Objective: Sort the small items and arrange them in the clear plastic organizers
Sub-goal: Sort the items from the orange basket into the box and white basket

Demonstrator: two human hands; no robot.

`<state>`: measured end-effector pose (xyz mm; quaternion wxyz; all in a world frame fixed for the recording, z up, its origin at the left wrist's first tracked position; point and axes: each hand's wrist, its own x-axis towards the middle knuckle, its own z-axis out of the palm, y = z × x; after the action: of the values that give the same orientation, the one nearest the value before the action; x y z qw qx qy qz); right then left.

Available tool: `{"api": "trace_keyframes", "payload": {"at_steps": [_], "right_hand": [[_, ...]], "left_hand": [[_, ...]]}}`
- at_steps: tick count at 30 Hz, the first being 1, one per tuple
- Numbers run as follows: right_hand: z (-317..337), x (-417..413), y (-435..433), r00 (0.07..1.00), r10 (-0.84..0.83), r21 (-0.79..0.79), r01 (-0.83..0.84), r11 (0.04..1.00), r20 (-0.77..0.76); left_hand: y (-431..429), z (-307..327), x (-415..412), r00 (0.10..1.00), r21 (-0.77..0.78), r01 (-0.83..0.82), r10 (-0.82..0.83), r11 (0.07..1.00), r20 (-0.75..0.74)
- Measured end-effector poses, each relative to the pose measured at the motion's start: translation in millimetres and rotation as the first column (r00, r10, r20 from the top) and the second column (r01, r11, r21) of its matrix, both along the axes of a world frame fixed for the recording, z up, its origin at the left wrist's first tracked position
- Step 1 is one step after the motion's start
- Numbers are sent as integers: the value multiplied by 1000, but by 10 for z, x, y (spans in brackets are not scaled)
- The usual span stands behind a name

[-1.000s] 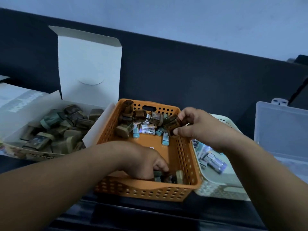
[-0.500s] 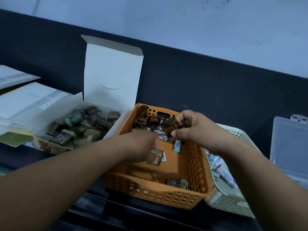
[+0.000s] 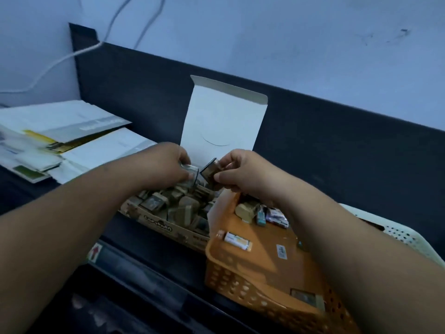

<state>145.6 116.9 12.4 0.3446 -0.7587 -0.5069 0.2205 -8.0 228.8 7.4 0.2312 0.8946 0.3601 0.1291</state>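
Orange basket [image 3: 240,280]: moulded plastic, perforated, smooth, slight sheen. Pale basket [image 3: 397,235]: same plastic, matt. Box [image 3: 168,229]: printed cardboard; lid [image 3: 224,116] plain white inside, matt. Small packets [image 3: 209,170]: glossy clear film wrap. Envelopes [image 3: 79,119]: matt paper. Back panel [image 3: 337,145]: dark, matt, smooth.

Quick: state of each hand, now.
Left hand: holding a pale packet.
Right hand: pinching a dark packet.

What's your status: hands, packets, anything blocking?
Left grip holds a clear-wrapped packet, right grip pinches a dark packet. Both above the open cardboard box of packets. Nothing in the way.
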Motion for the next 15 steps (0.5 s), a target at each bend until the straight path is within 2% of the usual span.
{"api": "trace_keyframes", "payload": {"at_steps": [4,7,11,13,15], "right_hand": [[-125,-39,264,995,-11,-52,16,999,102],[-108,-10,179,992,-36,-42,42,998,124],[22,122,-233,972,8,-55,5,998,235],[71,185,-504,962,71,-157,-30,987,262],[64,275,-775,935,149,-341,-34,940,320]], "left_hand": [[60,-129,-93,999,-32,-37,36,999,-10],[62,-177,-78,999,12,-29,29,1000,19],[-87,-142,54,992,42,68,-72,997,105],[-226,-126,165,981,28,140,-142,990,129],[-383,-131,309,965,10,226,-225,974,133]]}}
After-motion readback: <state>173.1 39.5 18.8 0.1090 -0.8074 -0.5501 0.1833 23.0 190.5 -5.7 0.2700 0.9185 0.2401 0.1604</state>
